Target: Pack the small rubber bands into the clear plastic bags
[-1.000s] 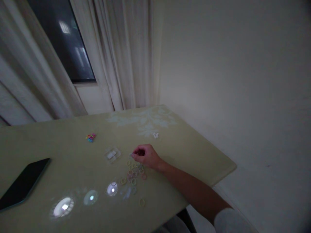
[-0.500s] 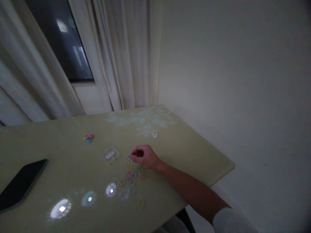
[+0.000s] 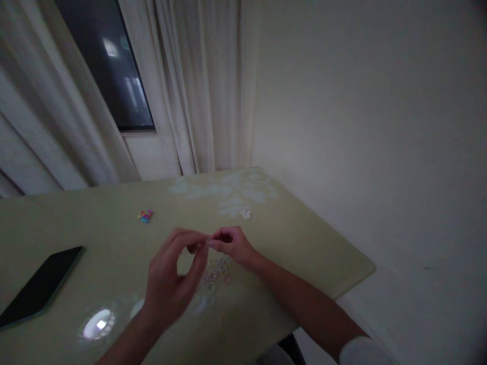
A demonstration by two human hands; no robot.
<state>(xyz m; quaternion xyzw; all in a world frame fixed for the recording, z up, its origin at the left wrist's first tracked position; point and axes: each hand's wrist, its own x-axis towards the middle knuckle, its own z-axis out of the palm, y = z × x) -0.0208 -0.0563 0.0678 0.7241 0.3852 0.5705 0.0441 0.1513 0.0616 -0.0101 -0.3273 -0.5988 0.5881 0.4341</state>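
Note:
My left hand (image 3: pixel 173 276) is over the table with thumb and index fingertips pinched together, touching the fingertips of my right hand. My right hand (image 3: pixel 234 246) is also pinched; a small pale hair tie showed at its fingertips a moment earlier, but now what lies between the two hands is too small to make out. Just below the fingers lies a loose pile of small pastel hair ties (image 3: pixel 212 276), partly behind my left hand. A pinkish hair tie (image 3: pixel 227 280) is at the pile's right side.
A dark tablet (image 3: pixel 40 286) lies at the left of the glossy table (image 3: pixel 304 238). Farther back are a cluster of small bright-coloured pieces (image 3: pixel 145 216) and a little heap of white pieces (image 3: pixel 246 214). Curtains (image 3: pixel 213 91) and a wall (image 3: pixel 361 126) stand beyond the table.
My left hand has come in from the lower left and met my right fingertips, covering the clear plastic box and part of the hair ties. The view has shifted slightly.

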